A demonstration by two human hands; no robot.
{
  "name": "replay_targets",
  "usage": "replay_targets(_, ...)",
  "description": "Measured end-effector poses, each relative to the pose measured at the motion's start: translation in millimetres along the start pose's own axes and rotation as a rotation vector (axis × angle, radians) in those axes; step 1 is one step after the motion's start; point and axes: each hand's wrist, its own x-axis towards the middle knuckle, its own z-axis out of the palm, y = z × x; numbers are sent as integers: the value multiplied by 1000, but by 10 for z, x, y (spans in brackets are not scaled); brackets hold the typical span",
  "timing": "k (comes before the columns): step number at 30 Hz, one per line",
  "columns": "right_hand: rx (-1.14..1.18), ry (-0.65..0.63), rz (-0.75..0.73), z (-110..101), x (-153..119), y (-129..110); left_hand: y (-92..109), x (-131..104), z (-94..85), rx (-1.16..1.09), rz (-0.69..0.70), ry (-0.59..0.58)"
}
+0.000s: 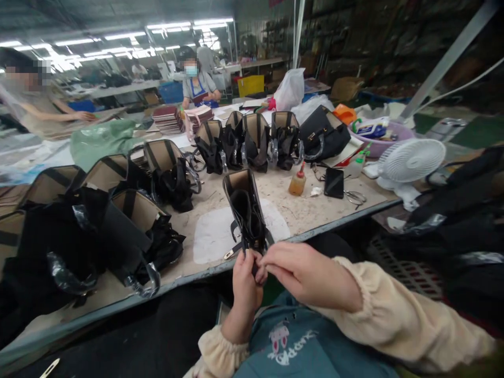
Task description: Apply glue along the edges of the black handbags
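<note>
A black handbag (249, 214) with a tan lining stands open at the near edge of the table, on a white sheet (212, 236). My left hand (246, 283) is closed on the near end of this bag, its thumb uppermost. Fingertips pinched together, my right hand (305, 268) meets the left hand's fingers there. Whatever it pinches is too small or hidden to make out. A black strap end with a gold-coloured metal piece (230, 253) lies just left of my left hand.
Several unfinished black bags (126, 220) crowd the table's left side and back. On the right are a glue bottle (297, 181), a black phone-like slab (334, 182), scissors (355, 197), a white fan (411, 160) and a purple basin (388, 137). Co-workers (199, 86) work beyond.
</note>
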Motion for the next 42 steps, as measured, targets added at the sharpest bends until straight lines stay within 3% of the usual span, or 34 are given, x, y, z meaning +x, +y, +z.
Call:
replay_targets(4,60,-30,199,439,-152,129,-17,13,-53,8,-32,-1)
replay_targets(8,30,91,425,566,-92,405,9,-12,-71,45,-47,-40)
replay_targets(10,149,110,485,609,-18,552,-9,-15,-85,67,-63,-51)
replay_targets(15,502,167,529,811,230,773,-84,19,-115,37,-97,-131)
replay_targets(19,357,168,599,833,343,783,-46,11,-77,68,-93,-149)
replay_targets(27,404,218,417,740,374,827,-26,24,26,86,-100,-135)
replay_targets(34,505,24,484,908,388,962,-8,45,120,-7,-64,-140)
replay_targets(38,359,-42,580,1138,328,1061,134,71,240,-114,-95,-128)
replay_targets(42,220,-92,640,1245,261,1092,447,85,391,-256,-90,-166)
